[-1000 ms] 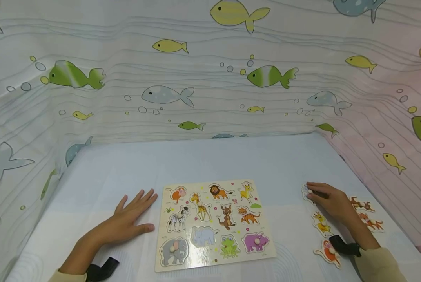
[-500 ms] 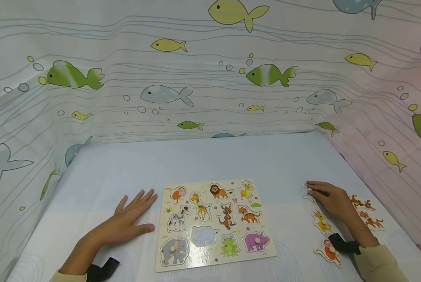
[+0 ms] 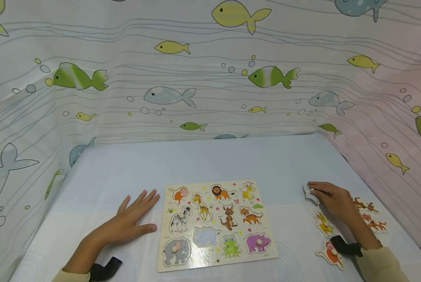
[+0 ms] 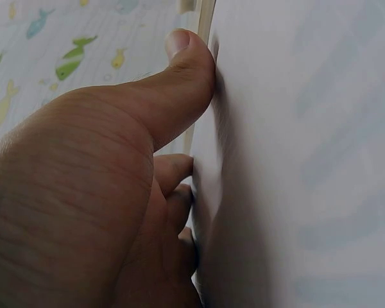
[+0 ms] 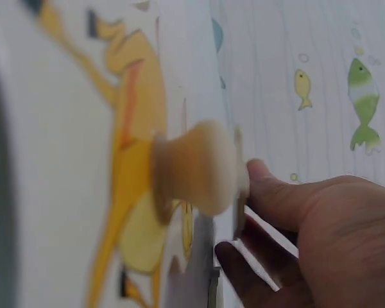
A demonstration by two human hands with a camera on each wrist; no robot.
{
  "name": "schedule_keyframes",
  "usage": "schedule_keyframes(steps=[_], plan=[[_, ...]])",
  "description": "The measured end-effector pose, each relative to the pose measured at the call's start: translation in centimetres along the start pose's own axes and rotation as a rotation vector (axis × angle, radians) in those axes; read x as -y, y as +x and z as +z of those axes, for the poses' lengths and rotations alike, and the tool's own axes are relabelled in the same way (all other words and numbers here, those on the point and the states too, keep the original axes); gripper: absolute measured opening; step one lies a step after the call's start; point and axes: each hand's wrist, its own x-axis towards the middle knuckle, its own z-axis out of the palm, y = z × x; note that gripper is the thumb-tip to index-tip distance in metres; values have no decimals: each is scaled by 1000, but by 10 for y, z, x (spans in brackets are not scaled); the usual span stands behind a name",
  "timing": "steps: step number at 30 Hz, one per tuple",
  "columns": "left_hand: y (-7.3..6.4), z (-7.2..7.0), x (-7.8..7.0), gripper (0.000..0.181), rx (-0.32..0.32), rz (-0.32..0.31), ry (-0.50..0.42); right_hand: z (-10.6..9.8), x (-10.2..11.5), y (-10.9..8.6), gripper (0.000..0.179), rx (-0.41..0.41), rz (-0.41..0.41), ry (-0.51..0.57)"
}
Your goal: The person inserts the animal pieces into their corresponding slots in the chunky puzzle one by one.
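Observation:
My left hand (image 3: 127,225) rests on the table with its fingers spread, just left of the animal puzzle board (image 3: 224,252). In the left wrist view its thumb (image 4: 186,70) lies along the tabletop. To the right of the board, my right hand (image 3: 337,203) pinches a pale puzzle piece (image 3: 308,195) between thumb and fingers; the piece tilts up from the table. That piece shows only its thin edge (image 5: 239,221) in the right wrist view, and its picture is mostly hidden. Elephant (image 3: 175,252), zebra (image 3: 180,220) and hippo (image 3: 258,243) show knobs on the board.
Below my right hand lie a yellow goat-like piece (image 3: 324,225) and a monkey piece (image 3: 331,254). Beyond my right wrist are a brown animal piece (image 3: 365,205) and a tiger piece (image 3: 374,223). A fish-patterned curtain (image 3: 217,117) borders the table.
The pale piece, flat on the table under my right fingers earlier, now tilts up in their pinch. My left hand keeps its place. The head view has shifted slightly.

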Motion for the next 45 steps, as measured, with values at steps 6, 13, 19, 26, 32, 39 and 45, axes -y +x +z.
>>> schedule_keyframes(steps=[6,13,19,26,32,39,45], plan=[[0,1,0,89,0,-4,4,-2,3,4,29,-24,-59,59],[0,1,1,89,1,-3,-2,-5,14,9,29,26,-41,150],[1,2,0,89,0,2,-14,-5,23,14,37,33,-149,248],[1,2,0,90,-1,-8,-10,-8,38,23,42,33,-226,239],[0,0,0,88,-9,5,-10,-16,63,33,41,78,-267,218],[-1,0,-1,88,-7,7,-2,-13,96,42,44,143,-383,232],[-1,0,-1,88,-5,6,-14,-3,118,48,41,213,-438,285]])
